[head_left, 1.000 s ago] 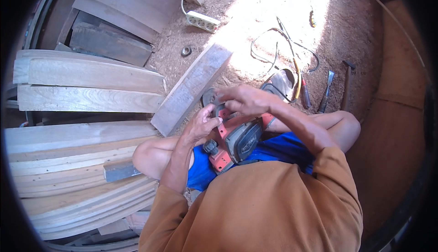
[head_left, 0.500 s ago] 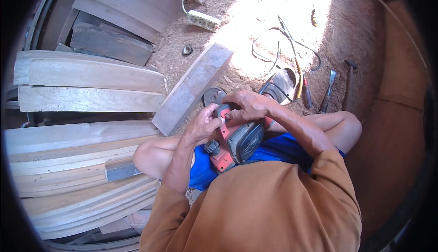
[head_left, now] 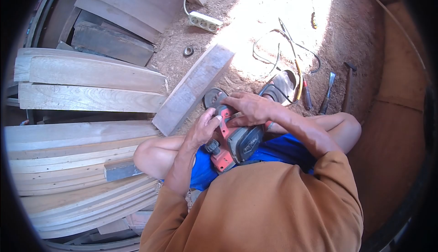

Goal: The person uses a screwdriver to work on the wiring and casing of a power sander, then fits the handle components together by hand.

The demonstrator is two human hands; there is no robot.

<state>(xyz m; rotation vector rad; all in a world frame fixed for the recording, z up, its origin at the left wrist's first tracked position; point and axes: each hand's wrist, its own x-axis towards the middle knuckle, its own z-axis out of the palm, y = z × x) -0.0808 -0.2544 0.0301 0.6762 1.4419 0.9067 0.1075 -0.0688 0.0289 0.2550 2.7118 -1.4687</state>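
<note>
Fingers on left hand point(head_left: 200, 128) clamp one red planer point(head_left: 226, 139); whether right hand point(head_left: 252, 109) grips it, I can't tell (two sandals point(head_left: 286, 83) nearby).

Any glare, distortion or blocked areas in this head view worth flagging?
Head view: glare washes out the sawdust floor around the cable; wide-angle distortion bows the boards; black vignette fills the corners; the right hand hides part of the power planer.
</note>
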